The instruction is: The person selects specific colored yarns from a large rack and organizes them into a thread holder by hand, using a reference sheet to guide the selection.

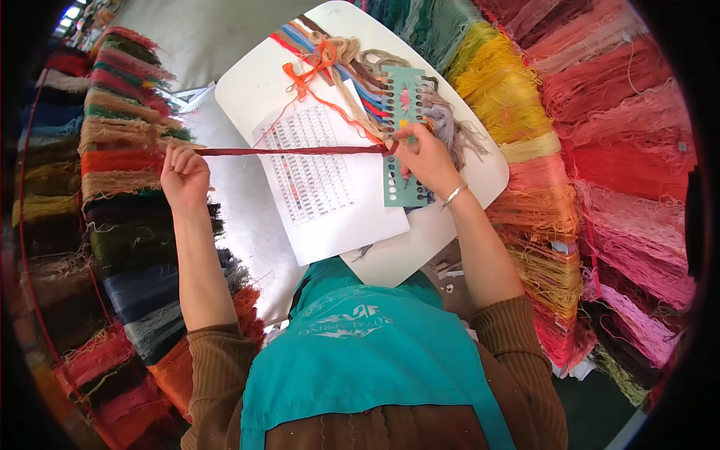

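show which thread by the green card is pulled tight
The dark red one, the only one stretched straight from left hand to right hand.

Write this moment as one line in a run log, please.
left hand: grips red thread | right hand: holds it at green card | red thread: stretched straight above chart | table: more threads, several colours

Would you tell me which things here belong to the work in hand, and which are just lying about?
Likely in use:
dark red thread, held by left hand and right hand
green holed card
printed chart

Seemingly just nearby:
yellow hanks
pink hanks
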`<state>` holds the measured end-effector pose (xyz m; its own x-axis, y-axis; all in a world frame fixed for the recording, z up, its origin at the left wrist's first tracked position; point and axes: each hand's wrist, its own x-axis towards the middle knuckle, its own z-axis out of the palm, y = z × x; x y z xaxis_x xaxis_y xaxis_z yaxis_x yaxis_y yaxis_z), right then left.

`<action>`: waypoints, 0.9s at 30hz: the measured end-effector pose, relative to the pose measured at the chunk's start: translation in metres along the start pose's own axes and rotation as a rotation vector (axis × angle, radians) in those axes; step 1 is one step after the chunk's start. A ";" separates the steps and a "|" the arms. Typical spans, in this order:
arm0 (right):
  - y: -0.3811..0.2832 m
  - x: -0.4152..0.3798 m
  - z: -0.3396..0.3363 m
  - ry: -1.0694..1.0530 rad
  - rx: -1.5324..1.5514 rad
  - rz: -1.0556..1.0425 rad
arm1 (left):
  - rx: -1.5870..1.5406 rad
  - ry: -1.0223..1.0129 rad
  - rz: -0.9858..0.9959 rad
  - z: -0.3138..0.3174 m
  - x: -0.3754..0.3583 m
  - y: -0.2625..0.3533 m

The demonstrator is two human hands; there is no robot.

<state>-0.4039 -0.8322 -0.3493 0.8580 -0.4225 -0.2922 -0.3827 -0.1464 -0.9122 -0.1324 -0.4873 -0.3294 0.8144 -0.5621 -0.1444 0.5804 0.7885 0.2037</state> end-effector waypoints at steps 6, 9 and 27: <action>-0.010 -0.013 0.003 0.064 -0.238 -0.127 | 1.218 0.204 -0.115 0.017 -0.020 -0.102; -0.016 -0.012 0.007 0.136 -0.498 -0.333 | 1.806 -0.095 -0.104 0.029 -0.027 -0.147; 0.019 0.011 -0.002 -0.006 0.323 -0.155 | 2.370 -0.459 -0.126 0.032 -0.012 -0.185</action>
<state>-0.4019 -0.8414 -0.3693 0.8995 -0.4124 -0.1442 -0.1206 0.0828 -0.9892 -0.2500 -0.6347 -0.3341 0.5501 -0.8171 -0.1725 -0.6358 -0.5437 0.5478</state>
